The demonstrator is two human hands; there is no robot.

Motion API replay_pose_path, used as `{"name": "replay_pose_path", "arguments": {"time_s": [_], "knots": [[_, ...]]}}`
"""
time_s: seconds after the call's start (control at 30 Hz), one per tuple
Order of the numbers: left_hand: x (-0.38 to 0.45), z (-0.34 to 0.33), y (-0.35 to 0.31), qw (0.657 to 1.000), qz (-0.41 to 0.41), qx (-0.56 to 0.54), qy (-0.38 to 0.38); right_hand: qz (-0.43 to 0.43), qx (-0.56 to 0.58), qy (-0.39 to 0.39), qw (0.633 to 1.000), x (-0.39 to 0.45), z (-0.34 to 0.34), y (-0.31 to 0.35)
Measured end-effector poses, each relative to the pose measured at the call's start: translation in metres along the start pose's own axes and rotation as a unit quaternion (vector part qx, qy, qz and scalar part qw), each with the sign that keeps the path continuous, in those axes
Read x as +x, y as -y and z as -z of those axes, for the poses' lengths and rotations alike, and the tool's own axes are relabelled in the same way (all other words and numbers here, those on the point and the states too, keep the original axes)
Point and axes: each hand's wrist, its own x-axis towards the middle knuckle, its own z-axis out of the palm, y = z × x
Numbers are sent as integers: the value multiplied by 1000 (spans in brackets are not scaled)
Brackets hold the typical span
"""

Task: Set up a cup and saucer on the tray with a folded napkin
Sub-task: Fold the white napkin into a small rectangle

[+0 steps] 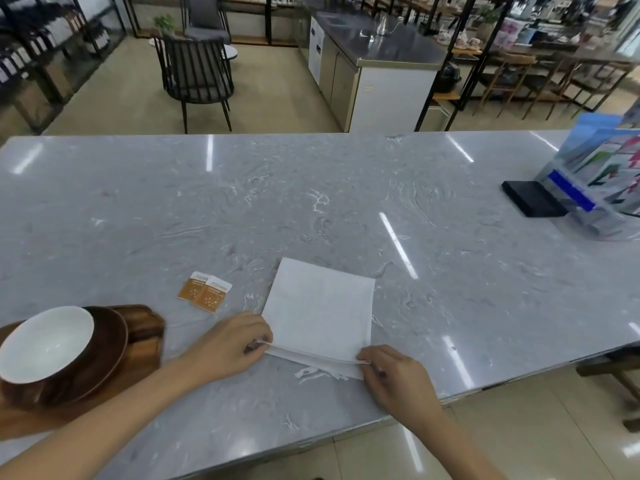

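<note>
Both hands work the near edge of the white napkin [320,306] on the grey marble counter [311,202]: the left hand [232,344] pinches its near-left corner, the right hand [391,372] its near-right corner, fingers curled on the lifted layer. For a clean fold, carry both corners evenly to the far edge, then press the crease. Left of them, the white-lined cup [45,344] sits on its brown saucer [110,344], seemingly on the wooden tray [145,327]. Two orange sachets [204,291] lie beside the napkin, clear of the fold.
</note>
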Motion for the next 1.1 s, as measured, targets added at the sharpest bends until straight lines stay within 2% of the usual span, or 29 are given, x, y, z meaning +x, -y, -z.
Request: {"name": "replay_pose_path", "arguments": {"time_s": [0.27,0.47,0.73,0.93,1.1], "knots": [[-6,1,-8,999,-29,20,-13,0,-32,-9,999,-9,-8,1],[-8,-1,-7,998,-22,63,-14,-1,-103,-17,995,-18,-20,15],[-14,0,-7,999,-21,45,-11,8,-116,-28,993,-26,-31,20],[-20,-2,-9,995,-46,91,-21,63,-91,-20,994,-25,-18,17],[-12,0,-13,970,-42,230,61,189,-191,-6,963,-9,-7,13]]}}
